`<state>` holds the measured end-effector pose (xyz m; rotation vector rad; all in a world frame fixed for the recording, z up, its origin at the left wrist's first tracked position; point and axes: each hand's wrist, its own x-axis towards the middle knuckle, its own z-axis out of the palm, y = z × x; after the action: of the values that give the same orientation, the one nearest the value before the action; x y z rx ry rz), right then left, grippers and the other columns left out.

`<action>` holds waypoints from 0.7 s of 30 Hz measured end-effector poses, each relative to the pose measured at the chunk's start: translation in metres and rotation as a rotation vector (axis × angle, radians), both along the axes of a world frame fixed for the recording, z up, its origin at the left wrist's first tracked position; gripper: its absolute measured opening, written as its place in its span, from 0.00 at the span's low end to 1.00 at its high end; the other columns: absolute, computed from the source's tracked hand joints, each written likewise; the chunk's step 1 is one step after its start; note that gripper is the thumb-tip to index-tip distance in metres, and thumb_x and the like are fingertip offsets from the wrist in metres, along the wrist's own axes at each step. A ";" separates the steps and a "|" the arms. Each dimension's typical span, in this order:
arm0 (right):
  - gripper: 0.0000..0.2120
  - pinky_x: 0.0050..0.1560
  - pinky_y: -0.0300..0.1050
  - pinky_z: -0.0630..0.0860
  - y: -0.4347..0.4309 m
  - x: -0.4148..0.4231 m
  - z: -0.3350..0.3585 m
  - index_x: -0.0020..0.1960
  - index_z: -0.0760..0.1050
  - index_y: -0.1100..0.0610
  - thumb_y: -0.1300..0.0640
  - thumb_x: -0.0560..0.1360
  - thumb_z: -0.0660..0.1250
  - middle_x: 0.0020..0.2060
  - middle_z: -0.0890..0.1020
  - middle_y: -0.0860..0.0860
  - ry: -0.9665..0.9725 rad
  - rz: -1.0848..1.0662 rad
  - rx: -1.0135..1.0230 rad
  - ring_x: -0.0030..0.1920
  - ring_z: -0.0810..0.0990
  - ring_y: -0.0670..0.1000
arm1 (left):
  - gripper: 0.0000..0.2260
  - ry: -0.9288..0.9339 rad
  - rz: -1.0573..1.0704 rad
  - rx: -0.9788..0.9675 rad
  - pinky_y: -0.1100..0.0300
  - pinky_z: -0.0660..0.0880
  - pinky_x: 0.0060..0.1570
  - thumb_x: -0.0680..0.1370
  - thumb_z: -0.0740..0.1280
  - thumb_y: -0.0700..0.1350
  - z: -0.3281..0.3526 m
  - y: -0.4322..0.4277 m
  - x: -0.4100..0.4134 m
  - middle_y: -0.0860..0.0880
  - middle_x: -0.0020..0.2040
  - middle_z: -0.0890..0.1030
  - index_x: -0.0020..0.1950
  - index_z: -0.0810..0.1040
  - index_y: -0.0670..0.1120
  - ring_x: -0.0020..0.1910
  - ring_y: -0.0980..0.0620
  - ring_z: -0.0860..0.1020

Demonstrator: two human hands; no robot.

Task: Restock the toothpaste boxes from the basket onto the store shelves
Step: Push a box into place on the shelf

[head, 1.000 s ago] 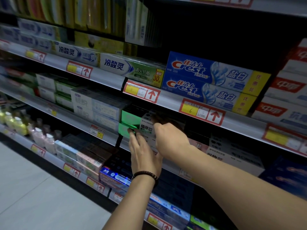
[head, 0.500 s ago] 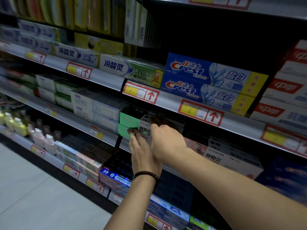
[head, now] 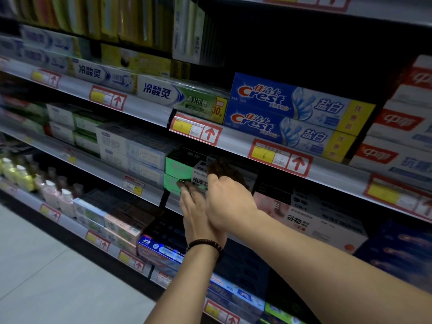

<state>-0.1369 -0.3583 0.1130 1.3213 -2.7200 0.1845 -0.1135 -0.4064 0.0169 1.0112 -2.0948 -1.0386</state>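
Observation:
On the middle shelf (head: 149, 195), two green-and-white toothpaste boxes (head: 179, 170) are stacked, with black upper faces. Right beside them stands a white toothpaste box (head: 198, 181) with black print. My left hand (head: 198, 213), a dark bead bracelet on its wrist, lies with straight fingers against the front of the lower green box. My right hand (head: 230, 199) overlaps the left one, and its fingers curl over the white box's top into the shadow. The basket is out of view.
Blue Crest boxes (head: 292, 113) and white-green boxes (head: 182, 97) fill the shelf above, behind red price tags (head: 279, 157). Pink and white boxes (head: 311, 220) sit right of my hands. Lower shelves hold more boxes and small bottles (head: 50, 191). Grey floor (head: 46, 277) lies at the lower left.
My right hand has slid slightly left and down, now overlapping the left hand. The left hand keeps its place against the green box.

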 end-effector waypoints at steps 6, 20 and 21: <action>0.16 0.45 0.51 0.72 0.001 -0.003 0.000 0.69 0.70 0.58 0.50 0.85 0.60 0.59 0.80 0.58 0.001 0.008 0.008 0.57 0.81 0.61 | 0.38 0.025 0.027 -0.037 0.49 0.52 0.81 0.82 0.68 0.45 -0.003 0.001 -0.001 0.42 0.84 0.44 0.84 0.48 0.40 0.83 0.41 0.47; 0.22 0.52 0.49 0.68 0.004 -0.029 0.024 0.65 0.74 0.57 0.42 0.87 0.52 0.64 0.79 0.58 -0.228 -0.073 0.084 0.55 0.76 0.59 | 0.59 0.097 0.008 -0.037 0.48 0.55 0.81 0.69 0.79 0.60 -0.004 0.001 -0.001 0.43 0.84 0.42 0.84 0.43 0.41 0.84 0.43 0.47; 0.25 0.55 0.49 0.67 0.003 -0.034 0.025 0.69 0.74 0.59 0.42 0.88 0.50 0.69 0.77 0.59 -0.280 -0.096 0.118 0.60 0.76 0.59 | 0.59 0.078 0.008 -0.031 0.48 0.55 0.81 0.70 0.78 0.63 -0.005 0.002 -0.003 0.43 0.84 0.41 0.85 0.43 0.41 0.84 0.43 0.46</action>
<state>-0.1710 -0.3552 0.1384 1.2752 -3.0646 0.2176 -0.1162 -0.4048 0.0120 0.9476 -2.0361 -1.0229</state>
